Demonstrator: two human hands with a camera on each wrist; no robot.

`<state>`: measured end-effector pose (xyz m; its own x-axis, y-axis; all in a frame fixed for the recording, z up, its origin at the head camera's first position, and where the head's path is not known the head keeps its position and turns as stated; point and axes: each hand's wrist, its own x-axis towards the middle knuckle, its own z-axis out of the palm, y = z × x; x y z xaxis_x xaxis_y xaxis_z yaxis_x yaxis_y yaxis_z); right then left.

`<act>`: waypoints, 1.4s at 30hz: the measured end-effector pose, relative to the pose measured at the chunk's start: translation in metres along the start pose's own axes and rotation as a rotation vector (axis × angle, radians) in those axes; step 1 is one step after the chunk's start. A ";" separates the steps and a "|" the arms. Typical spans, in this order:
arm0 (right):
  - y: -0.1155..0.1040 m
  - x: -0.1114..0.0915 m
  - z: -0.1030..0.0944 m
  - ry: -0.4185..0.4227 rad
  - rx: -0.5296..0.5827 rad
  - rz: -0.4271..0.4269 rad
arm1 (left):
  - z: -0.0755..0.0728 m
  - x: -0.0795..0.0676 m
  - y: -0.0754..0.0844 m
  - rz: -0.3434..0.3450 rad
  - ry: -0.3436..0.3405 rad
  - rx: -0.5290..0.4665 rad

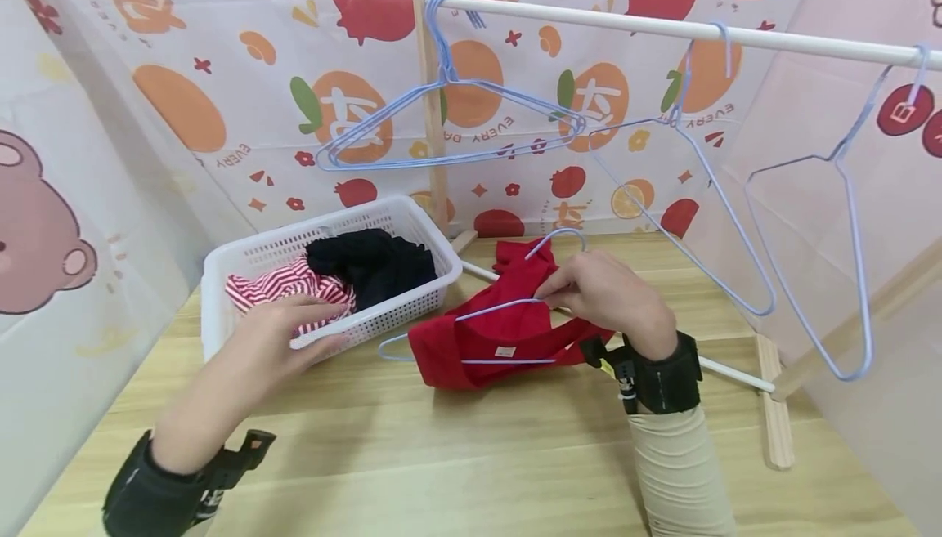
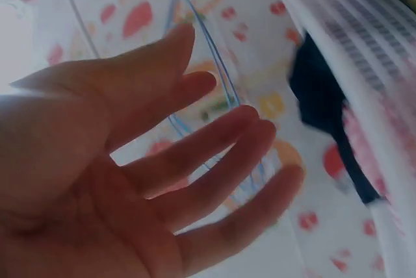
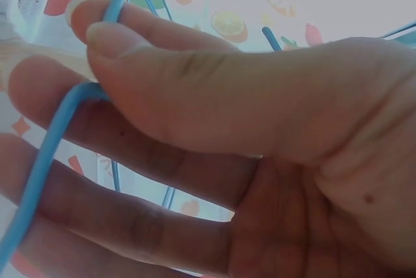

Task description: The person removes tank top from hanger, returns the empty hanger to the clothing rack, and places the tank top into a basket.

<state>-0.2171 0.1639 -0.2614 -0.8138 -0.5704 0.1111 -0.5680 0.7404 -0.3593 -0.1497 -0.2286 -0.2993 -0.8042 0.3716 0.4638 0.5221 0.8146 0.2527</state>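
Observation:
My right hand (image 1: 599, 288) pinches a light blue wire hanger (image 1: 508, 362) between thumb and fingers, near the neck below its hook. In the right wrist view the bent hanger wire (image 3: 42, 154) crosses in front of the fingers. A red garment (image 1: 441, 353) with a white neck label (image 1: 504, 351) lies around the hanger, whose left corner sticks out past the fabric. My left hand (image 1: 268, 341) is held in the air at the front of the white basket (image 1: 213, 300), fingers spread and holding nothing, as the left wrist view shows.
In the basket are a red-and-white striped cloth (image 1: 283, 284) and a black cloth (image 1: 375, 263). Several blue hangers (image 1: 445, 83) hang bunched at the left of the white rail (image 1: 625, 24); two single hangers (image 1: 717, 185) hang farther right. The rack's wooden foot (image 1: 773, 406) stands right.

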 end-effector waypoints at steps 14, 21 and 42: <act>0.002 -0.001 0.000 -0.011 -0.010 -0.002 | 0.029 0.052 0.065 0.064 -0.183 -0.224; -0.003 0.002 0.002 -0.015 -0.014 -0.028 | 0.041 0.051 0.063 0.060 -0.232 -0.237; -0.017 -0.002 0.007 0.031 -0.014 0.004 | 0.049 0.051 0.066 0.049 -0.225 -0.176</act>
<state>-0.2046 0.1500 -0.2625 -0.8194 -0.5563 0.1382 -0.5661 0.7478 -0.3469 -0.1703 -0.1340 -0.3009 -0.8096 0.5139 0.2837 0.5870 0.7110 0.3872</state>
